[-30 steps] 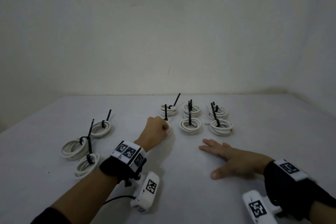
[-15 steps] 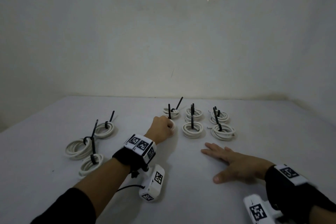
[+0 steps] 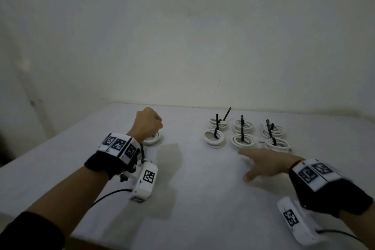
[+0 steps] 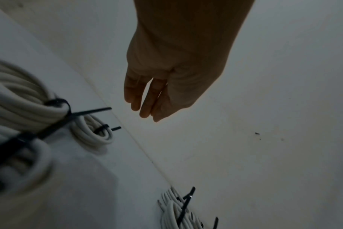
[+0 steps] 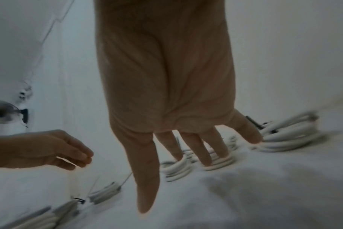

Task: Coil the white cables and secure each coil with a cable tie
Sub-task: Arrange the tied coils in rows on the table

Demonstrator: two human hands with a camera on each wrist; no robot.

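I have the left hand (image 3: 149,123) hovering over the worktop (image 3: 192,189) with its fingers (image 4: 136,99) loosely curled and holding nothing, as the left wrist view shows. Just below and nearside of those fingers lies a tied white coil (image 3: 152,138), its black cable tie (image 3: 142,150) standing up beside my wrist. The right hand (image 3: 267,163) lies flat, fingers (image 5: 201,148) straight and spread, tips just short of the near row of six tied coils (image 3: 242,133). I judge these coils light and springy, the cable smooth and a bit slippery, so loose loops could splay. I would take a coil across the bundled turns right beside the tie, where they are cinched, not by the thin tie tail, which would bend.
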